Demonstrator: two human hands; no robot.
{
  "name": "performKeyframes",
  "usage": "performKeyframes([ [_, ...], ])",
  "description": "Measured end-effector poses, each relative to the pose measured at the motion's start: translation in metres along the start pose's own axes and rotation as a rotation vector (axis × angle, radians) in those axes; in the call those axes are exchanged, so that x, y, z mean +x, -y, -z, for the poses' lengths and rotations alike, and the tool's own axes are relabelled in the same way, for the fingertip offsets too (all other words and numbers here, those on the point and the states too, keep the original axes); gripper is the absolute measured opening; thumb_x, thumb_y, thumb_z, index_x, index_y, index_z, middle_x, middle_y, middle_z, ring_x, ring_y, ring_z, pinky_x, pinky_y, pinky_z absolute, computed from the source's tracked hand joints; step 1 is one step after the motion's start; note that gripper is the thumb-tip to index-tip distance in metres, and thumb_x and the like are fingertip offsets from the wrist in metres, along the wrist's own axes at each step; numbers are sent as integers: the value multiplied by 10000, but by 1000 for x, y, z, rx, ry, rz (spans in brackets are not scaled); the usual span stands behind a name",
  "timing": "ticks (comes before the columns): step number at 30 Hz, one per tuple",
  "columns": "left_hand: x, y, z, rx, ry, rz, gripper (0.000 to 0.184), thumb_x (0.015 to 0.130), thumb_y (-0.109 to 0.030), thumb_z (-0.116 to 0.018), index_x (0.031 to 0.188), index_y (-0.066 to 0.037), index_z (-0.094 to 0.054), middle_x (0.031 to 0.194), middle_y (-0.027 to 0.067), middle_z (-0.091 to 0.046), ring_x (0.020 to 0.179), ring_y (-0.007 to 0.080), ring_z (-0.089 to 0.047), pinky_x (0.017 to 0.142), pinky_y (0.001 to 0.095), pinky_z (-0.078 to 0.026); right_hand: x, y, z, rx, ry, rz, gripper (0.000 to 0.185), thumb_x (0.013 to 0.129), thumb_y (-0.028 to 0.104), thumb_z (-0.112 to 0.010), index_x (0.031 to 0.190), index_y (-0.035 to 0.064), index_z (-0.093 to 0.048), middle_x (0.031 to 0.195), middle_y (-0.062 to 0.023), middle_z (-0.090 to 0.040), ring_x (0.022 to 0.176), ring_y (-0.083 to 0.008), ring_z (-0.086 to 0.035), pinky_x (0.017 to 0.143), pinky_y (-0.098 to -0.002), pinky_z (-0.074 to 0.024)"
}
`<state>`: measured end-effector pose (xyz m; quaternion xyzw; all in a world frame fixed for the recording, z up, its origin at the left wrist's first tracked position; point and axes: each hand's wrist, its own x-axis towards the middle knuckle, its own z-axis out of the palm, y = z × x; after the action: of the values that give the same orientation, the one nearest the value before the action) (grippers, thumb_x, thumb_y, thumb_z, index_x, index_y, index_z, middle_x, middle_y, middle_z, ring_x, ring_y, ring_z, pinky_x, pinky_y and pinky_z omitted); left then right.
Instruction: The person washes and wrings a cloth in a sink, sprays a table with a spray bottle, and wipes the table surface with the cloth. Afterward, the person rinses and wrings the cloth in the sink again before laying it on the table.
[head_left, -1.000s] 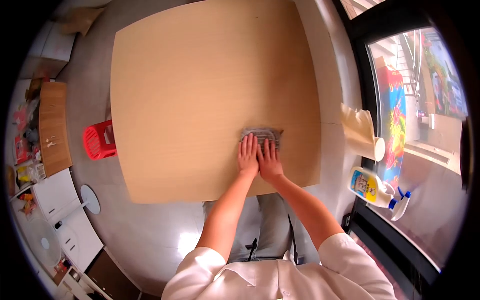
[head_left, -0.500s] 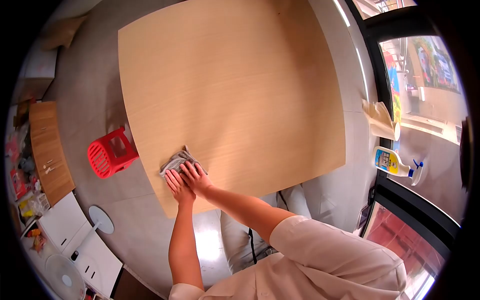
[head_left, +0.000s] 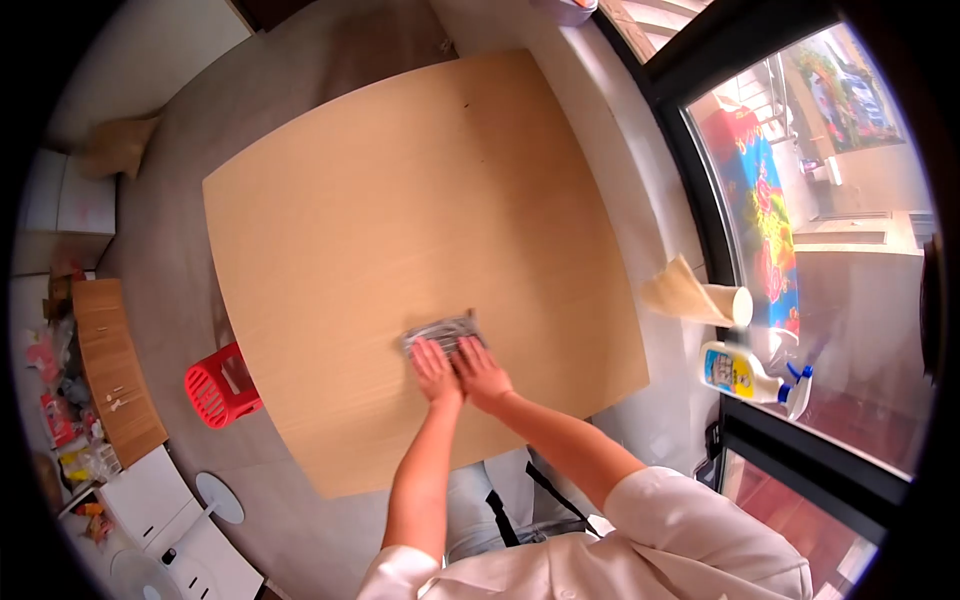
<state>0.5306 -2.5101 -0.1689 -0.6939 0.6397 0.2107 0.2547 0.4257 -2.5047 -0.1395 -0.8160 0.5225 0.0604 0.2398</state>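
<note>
A folded grey cloth (head_left: 441,330) lies on a large light-wood tabletop (head_left: 340,220), toward its near side. My left hand (head_left: 434,369) presses on the cloth with its fingers stretched out flat. Beside it, my right hand (head_left: 481,373) also rests on the cloth, fingers extended over its right part. The two hands are close together at the thumbs. Both palms face down, so their undersides are hidden.
A red plastic stool (head_left: 222,388) stands by the table's left edge. To the right, by the window, are a paper roll (head_left: 727,305) and a spray bottle (head_left: 745,373). A white fan (head_left: 220,497) and cabinets (head_left: 150,500) stand at lower left.
Both hands and the cloth have slid right across the tabletop, away from its left edge. The camera view has also turned and shifted.
</note>
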Motion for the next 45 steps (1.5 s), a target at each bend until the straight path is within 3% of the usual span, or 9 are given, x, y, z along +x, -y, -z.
performKeyframes([
  [3, 11, -110, 4, 102, -137, -154, 582, 891, -208, -280, 1367, 32, -47, 1447, 184, 25, 1333, 354, 36, 1075, 458, 14, -42, -91, 26, 82, -71, -136, 686, 680, 185, -615, 1282, -5, -346, 1386, -236, -214, 1295, -384, -184, 1058, -430, -190],
  [8, 10, -266, 50, -2, -84, -345, 569, 901, -246, -263, 1384, -11, -74, 1459, 135, 1, 1345, 292, 11, 1083, 404, -15, -95, -219, 46, 7, -48, -346, 590, 787, 263, -502, 1297, 13, -341, 1382, -249, -213, 1273, -394, -225, 1040, -427, -221],
  [13, 48, -314, 89, -64, 38, -421, 591, 895, -245, -288, 1392, -33, -47, 1467, 89, -10, 1349, 239, -15, 1084, 388, -10, -70, -290, 55, 155, 137, -406, 704, 759, 282, -529, 1319, -39, -248, 1386, -295, -125, 1286, -446, -129, 1051, -471, -167],
  [16, 77, -286, 82, 79, -170, -326, 645, 870, -263, -341, 1390, -27, -40, 1465, 101, 8, 1349, 251, -2, 1085, 393, -4, -31, -275, 71, 90, 32, -394, 728, 735, 281, -551, 1313, -47, -254, 1378, -309, -128, 1285, -460, -109, 1050, -473, -171],
  [20, 98, -192, 85, -143, -305, -77, 816, 789, -285, -496, 1383, -12, -9, 1457, 141, 42, 1347, 283, 27, 1082, 408, 11, 38, -216, 99, 42, 42, -44, 708, 726, 269, -553, 1320, -9, -289, 1408, -251, -130, 1320, -383, -86, 1058, -458, -161],
  [25, 56, -42, 68, -389, -122, 113, 912, 746, -325, -561, 1376, 4, 12, 1448, 180, 52, 1342, 318, 39, 1078, 419, -21, 75, -86, 56, -42, 9, 191, 634, 738, 299, -559, 1304, 86, -366, 1425, -173, -175, 1322, -315, -159, 1040, -417, -238],
  [30, -15, 80, -5, -393, -248, 211, 908, 727, -335, -588, 1365, 27, -53, 1442, 199, -1, 1337, 338, -17, 1070, 433, -89, 66, 47, -22, -168, -94, 350, 474, 798, 268, -484, 1255, 144, -448, 1404, -124, -261, 1299, -272, -240, 1022, -379, -270],
  [37, -98, 176, -64, -405, -135, 156, 911, 720, -421, -606, 1359, 12, -123, 1422, 234, -76, 1317, 364, -122, 1045, 463, -186, 14, 161, -67, -165, -89, 339, 442, 783, 266, -491, 1206, 136, -503, 1389, -127, -286, 1285, -279, -261, 1025, -376, -262],
  [45, -119, 183, -73, -386, -30, 21, 909, 731, -457, -588, 1368, -4, -124, 1433, 218, -35, 1327, 356, -67, 1067, 440, -126, -29, 177, -75, -68, -17, 161, 474, 763, 248, -550, 1214, 122, -479, 1399, -138, -255, 1297, -289, -238, 1007, -397, -290],
])
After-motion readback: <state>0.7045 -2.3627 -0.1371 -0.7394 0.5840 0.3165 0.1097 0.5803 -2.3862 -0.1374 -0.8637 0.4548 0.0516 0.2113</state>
